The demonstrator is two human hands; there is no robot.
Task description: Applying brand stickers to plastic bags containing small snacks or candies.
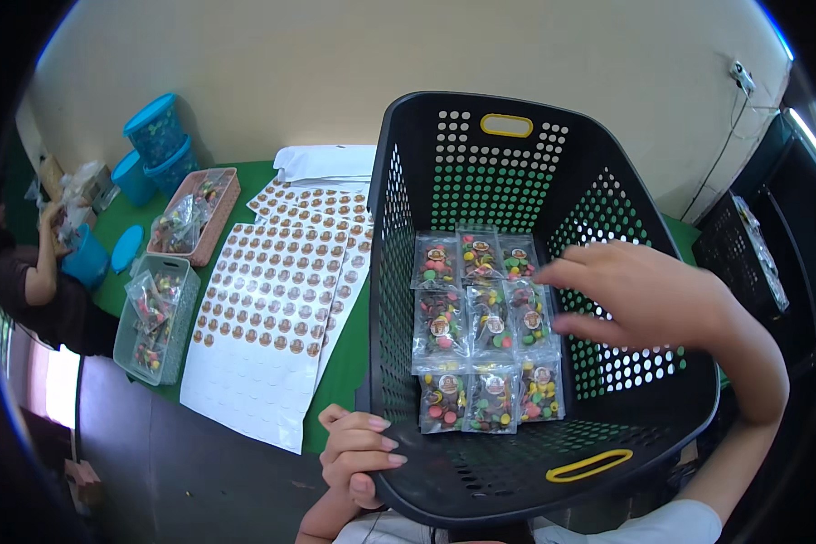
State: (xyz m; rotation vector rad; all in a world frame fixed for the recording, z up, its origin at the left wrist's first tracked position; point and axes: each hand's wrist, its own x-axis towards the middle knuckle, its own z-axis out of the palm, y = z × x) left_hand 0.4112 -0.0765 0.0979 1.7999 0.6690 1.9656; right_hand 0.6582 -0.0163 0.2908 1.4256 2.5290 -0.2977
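Observation:
In front of me a tall black plastic basket (489, 197) with round holes and yellow-trimmed handles tilts towards me. Clear plastic pouches of colourful button candies (494, 324), each with a round sticker, lie in rows on its bottom. My left hand (362, 454) grips the basket's near left rim, fingers curled over the edge. Inside the basket, my right hand (619, 296) hovers over the right side of the pouches, slightly blurred. Its thumb and fingers are apart, and nothing shows between them.
White sheets of round stickers (258, 292) lie on a green-covered table (343, 347). Left of them are a pink basket (228, 204) and a grey-green basket (185, 319) of pouches. Behind stand blue tubs (160, 136). A person (37, 285) works at far left. Another black basket (727, 231) stands right.

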